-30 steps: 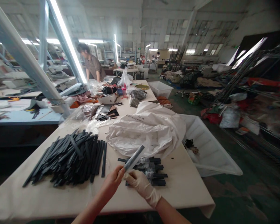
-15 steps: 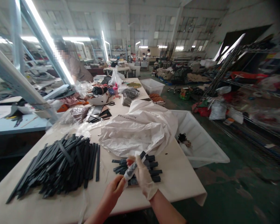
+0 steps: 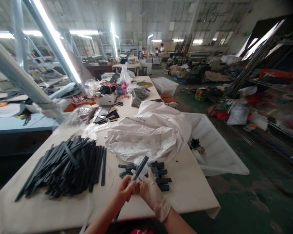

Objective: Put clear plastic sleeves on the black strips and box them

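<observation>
White bin (image 3: 221, 151) — black scissors (image 3: 118, 104)

Dark strip (image 3: 142, 166), seemingly wrapped, tilted

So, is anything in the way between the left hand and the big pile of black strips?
Nothing visible blocks the left hand from the pile; just a thin, thread-like bit lies on the table between.

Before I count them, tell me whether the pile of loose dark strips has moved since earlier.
No, neither way: relative to the left edge of the table, the pile of dark strips sits where it did.
</observation>
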A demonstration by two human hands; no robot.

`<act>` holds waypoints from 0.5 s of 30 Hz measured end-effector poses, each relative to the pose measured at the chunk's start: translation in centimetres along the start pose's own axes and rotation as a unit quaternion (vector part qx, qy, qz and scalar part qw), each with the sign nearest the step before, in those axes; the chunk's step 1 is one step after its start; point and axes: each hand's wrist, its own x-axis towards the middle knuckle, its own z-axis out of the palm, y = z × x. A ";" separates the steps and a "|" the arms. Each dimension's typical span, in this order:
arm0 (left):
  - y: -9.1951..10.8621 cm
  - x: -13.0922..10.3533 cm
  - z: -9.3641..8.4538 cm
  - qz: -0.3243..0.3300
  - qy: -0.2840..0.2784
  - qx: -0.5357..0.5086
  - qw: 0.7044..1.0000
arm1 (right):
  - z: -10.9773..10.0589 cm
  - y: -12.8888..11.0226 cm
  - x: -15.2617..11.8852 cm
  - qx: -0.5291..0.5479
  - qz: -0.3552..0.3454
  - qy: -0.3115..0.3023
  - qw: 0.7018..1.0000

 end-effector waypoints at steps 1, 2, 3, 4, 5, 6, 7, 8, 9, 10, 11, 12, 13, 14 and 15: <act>-0.1 0.0 0.0 0.003 -0.005 0.024 1.000 | -0.6 -0.2 0.2 -0.046 0.004 0.008 0.999; -0.2 -0.2 0.1 0.004 -0.012 0.052 0.999 | -1.1 -0.3 0.5 -0.103 0.004 0.017 0.994; -0.3 -0.4 0.3 0.005 -0.019 0.085 0.996 | -1.8 -0.4 0.8 -0.158 0.004 0.028 0.987; -0.4 -0.8 0.5 0.012 -0.027 0.123 0.992 | -2.5 -0.4 1.2 -0.205 0.007 0.039 0.978; -0.3 -1.2 0.6 0.029 -0.035 0.164 0.985 | -3.4 -0.4 1.7 -0.250 0.009 0.050 0.967; -0.2 -1.4 0.8 0.053 -0.044 0.204 0.977 | -4.4 -0.5 2.2 -0.275 0.013 0.067 0.959; 0.0 -1.5 1.0 0.081 -0.053 0.242 0.966 | -5.6 -0.7 2.8 -0.262 0.021 0.090 0.961; 0.3 -1.3 1.1 0.105 -0.063 0.280 0.952 | -7.0 -1.1 3.4 -0.207 0.031 0.124 0.970; 0.4 -0.8 1.2 0.122 -0.072 0.320 0.937 | -8.5 -1.6 3.9 -0.116 0.039 0.167 0.978; 0.5 0.2 1.3 0.128 -0.077 0.364 0.919 | -10.1 -2.2 4.3 -0.001 0.045 0.210 0.977; 0.5 1.5 1.5 0.126 -0.077 0.413 0.899 | -11.6 -2.9 4.6 0.116 0.046 0.243 0.962; 0.4 3.0 1.9 0.125 -0.076 0.467 0.872 | -13.0 -3.6 4.8 0.209 0.041 0.260 0.942; 0.1 4.7 2.3 0.127 -0.076 0.515 0.844 | -14.2 -4.3 4.8 0.263 0.028 0.261 0.928; -0.2 6.4 2.9 0.135 -0.081 0.555 0.817 | -15.1 -4.9 4.7 0.291 0.014 0.255 0.922; -0.6 7.9 3.6 0.148 -0.092 0.580 0.796 | -15.7 -5.3 4.5 0.301 0.002 0.244 0.922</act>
